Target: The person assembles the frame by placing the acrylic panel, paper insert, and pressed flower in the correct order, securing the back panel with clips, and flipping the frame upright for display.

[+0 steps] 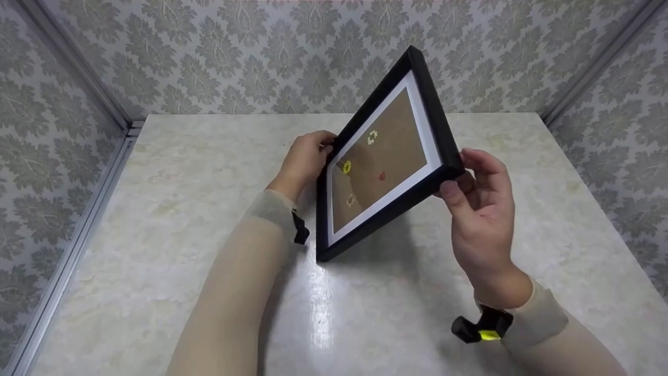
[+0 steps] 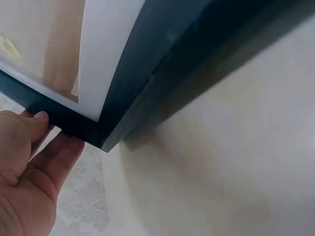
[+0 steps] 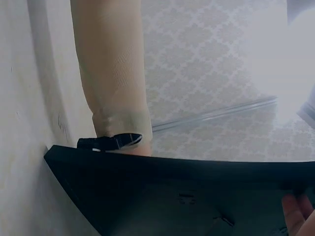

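Note:
A black picture frame (image 1: 386, 156) with a white mat is held tilted over the table between both hands. Behind its glass lies a brown sheet with small yellow, cream and red flower shapes. My left hand (image 1: 305, 159) grips the left side; in the left wrist view, the left hand (image 2: 37, 172) pinches the frame's edge near a corner. With the thumb at the edge and fingers behind, my right hand (image 1: 482, 219) holds the right corner. The right wrist view shows the dark back (image 3: 162, 196) with small metal fittings. Whether the lowest corner touches the table cannot be told.
A pale marbled table (image 1: 172, 177) extends beneath the frame. Patterned wallpaper (image 1: 282, 52) covers the walls behind and at both sides, with a metal rail (image 1: 78, 250) along the left edge. Each wrist wears a small black device (image 1: 482, 326).

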The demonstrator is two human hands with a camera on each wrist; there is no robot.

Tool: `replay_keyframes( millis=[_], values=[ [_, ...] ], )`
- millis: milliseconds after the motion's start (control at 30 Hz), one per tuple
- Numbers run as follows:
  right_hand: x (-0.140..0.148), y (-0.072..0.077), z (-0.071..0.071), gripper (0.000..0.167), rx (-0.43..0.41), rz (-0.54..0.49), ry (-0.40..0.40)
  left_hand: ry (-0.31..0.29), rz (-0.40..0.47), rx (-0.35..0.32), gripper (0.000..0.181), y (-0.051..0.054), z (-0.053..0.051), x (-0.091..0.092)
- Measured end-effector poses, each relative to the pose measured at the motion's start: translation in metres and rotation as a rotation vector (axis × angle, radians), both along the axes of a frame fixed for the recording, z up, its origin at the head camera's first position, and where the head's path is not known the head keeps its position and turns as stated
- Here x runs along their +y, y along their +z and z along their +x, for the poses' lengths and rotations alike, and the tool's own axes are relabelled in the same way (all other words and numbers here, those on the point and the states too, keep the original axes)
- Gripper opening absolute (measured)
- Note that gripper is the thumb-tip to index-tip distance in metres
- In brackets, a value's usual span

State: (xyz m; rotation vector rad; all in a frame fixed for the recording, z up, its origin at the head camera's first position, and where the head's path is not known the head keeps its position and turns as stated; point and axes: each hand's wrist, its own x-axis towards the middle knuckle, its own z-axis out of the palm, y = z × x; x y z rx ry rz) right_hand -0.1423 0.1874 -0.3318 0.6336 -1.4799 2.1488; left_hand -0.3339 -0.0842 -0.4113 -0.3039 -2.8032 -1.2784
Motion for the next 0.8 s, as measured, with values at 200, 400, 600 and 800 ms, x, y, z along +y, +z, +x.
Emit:
replay_keyframes(
  millis=[200,400,600,800],
  values=[
    [0.013,-0.001,-0.010,0.039,0.019,-0.088,0.070,-0.008,-0.014,-0.012,0.029,0.004,0.004,-0.005],
    [0.030,0.001,-0.024,0.034,-0.034,-0.186,0.137,-0.013,-0.023,-0.010,0.027,0.007,0.010,-0.010],
    [0.047,0.005,-0.041,0.030,-0.132,-0.275,0.213,-0.015,-0.055,-0.006,0.027,0.005,0.021,-0.018],
    [0.058,0.012,-0.061,0.027,-0.197,-0.271,0.242,-0.013,-0.058,0.006,0.028,0.005,0.031,-0.024]
  ],
)
